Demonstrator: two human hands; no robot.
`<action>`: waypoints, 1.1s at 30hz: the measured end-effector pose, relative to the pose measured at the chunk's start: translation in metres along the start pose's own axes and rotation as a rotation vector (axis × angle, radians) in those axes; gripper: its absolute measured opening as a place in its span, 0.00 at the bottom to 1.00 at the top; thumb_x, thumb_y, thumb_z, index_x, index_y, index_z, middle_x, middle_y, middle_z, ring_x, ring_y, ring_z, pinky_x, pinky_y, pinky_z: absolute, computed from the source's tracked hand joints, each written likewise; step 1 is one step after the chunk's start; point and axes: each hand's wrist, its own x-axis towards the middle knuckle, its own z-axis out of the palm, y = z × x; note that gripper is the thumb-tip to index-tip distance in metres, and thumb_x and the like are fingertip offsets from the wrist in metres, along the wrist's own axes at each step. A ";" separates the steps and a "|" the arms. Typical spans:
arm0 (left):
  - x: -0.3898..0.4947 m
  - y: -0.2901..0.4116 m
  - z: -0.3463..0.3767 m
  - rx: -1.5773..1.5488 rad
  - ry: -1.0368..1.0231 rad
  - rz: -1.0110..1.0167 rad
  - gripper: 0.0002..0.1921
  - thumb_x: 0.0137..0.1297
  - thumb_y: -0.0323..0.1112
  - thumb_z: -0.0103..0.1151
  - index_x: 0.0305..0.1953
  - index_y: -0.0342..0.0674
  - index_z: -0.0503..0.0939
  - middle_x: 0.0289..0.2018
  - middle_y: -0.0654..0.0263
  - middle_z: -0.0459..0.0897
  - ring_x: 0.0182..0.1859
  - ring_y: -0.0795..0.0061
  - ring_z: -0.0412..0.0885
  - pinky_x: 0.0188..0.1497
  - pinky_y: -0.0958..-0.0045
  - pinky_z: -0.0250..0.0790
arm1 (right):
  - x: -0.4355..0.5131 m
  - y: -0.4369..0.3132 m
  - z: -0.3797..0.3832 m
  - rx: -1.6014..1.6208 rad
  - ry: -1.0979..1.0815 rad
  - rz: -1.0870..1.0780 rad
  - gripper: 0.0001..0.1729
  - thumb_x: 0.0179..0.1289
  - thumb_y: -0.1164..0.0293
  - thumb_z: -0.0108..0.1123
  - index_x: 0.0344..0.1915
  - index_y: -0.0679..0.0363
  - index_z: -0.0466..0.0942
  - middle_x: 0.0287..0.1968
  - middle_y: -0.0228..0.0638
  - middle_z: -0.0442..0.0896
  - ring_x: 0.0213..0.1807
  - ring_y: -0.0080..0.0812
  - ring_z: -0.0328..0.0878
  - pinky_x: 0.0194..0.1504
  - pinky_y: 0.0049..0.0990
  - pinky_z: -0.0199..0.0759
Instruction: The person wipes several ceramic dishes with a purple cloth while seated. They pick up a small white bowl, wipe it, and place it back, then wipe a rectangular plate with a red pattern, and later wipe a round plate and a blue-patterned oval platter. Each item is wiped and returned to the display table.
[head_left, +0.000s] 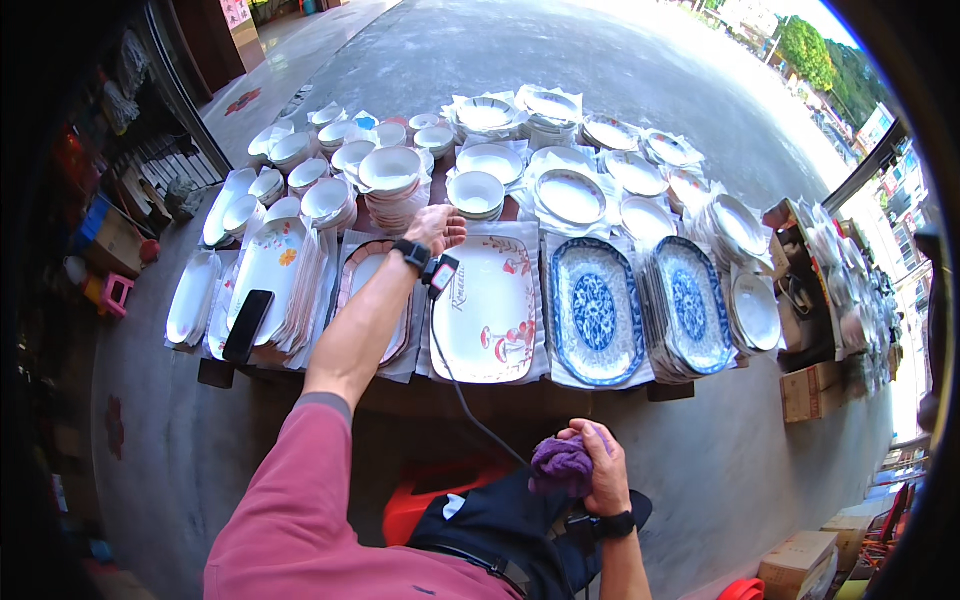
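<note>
My left hand (439, 228) reaches over the table with its fingers apart and nothing visibly in them. Its fingertips are beside a white bowl (476, 193) that tops a short stack; whether they touch it I cannot tell. Left of the hand rises a taller stack of bowls (390, 171) with paper between them. Beneath the wrist lies a white rectangular platter (487, 307) with red mushroom prints. Down near my lap, my right hand (609, 472) grips a bunched purple cloth (564, 463). Each wrist wears a black strap; a cable hangs from the left one.
Two blue-patterned oval platter stacks (598, 311) stand at right. A black phone (248, 327) rests on flower-printed platters (271, 274). Paper-lined plates (571, 196) fill the back. A red stool (409, 510) is under me; cardboard boxes (799, 562) sit on the floor.
</note>
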 end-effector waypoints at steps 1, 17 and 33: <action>0.022 -0.001 0.003 0.112 0.047 0.040 0.12 0.76 0.39 0.54 0.50 0.36 0.76 0.36 0.58 0.83 0.27 0.65 0.83 0.30 0.63 0.82 | 0.002 0.000 -0.002 0.009 0.008 -0.001 0.18 0.83 0.63 0.57 0.59 0.66 0.78 0.47 0.41 0.88 0.47 0.32 0.87 0.52 0.30 0.84; 0.135 -0.003 -0.014 0.642 0.301 -0.062 0.11 0.67 0.38 0.55 0.30 0.39 0.74 0.21 0.63 0.76 0.14 0.74 0.64 0.13 0.67 0.50 | 0.024 0.016 -0.037 0.198 0.145 0.081 0.17 0.82 0.62 0.57 0.58 0.65 0.79 0.48 0.41 0.88 0.48 0.33 0.88 0.53 0.33 0.84; -0.186 -0.097 0.083 0.532 -0.968 -0.175 0.21 0.81 0.46 0.59 0.63 0.37 0.78 0.45 0.68 0.84 0.46 0.84 0.82 0.47 0.79 0.77 | 0.056 -0.018 0.002 0.288 -0.060 -0.019 0.23 0.79 0.66 0.57 0.66 0.67 0.72 0.56 0.44 0.85 0.54 0.34 0.86 0.58 0.33 0.82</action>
